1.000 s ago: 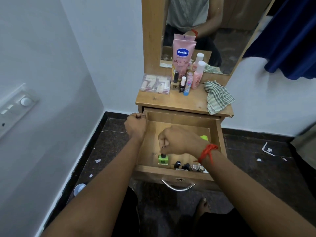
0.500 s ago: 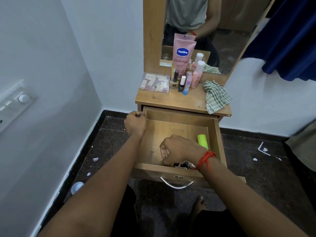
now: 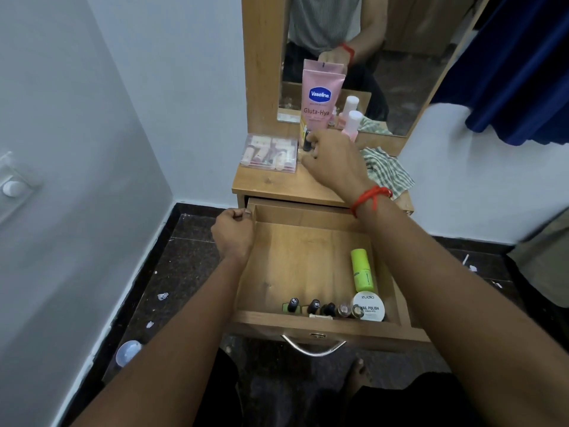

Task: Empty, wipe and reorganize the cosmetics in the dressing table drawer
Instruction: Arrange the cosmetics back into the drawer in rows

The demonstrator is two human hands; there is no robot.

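Right hand [image 3: 335,158] has been lifted out of the drawer [image 3: 323,327] and taken up to the back of the tabletop [image 3: 277,184]. Its fingers are now curled round the dark cap of a small bottle [image 3: 306,140], just in front of the Vaseline tube [image 3: 321,94]. Whether it's been lifted yet can't be told. Left hand [image 3: 234,234] hasn't been moved at all, and is still clamped on the drawer's left wall at the back corner.

So the green-based polish [image 3: 292,305] has been left behind at the left end of the row [image 3: 328,309] lined up along the drawer's front wall. A round jar [image 3: 369,308] is tucked into the front right corner and a green tube [image 3: 361,269] is laid along the right wall behind it.

Looks like the putting-back stage is well underway, with the wiping probably done, since the cloth [image 3: 388,171] is dumped at the tabletop's right edge. Still to be brought down: the bottle in hand, the Vaseline tube, the pink bottle [image 3: 351,124] and the clear case [image 3: 269,152] at the back left. Plenty of drawer floor is left for them.
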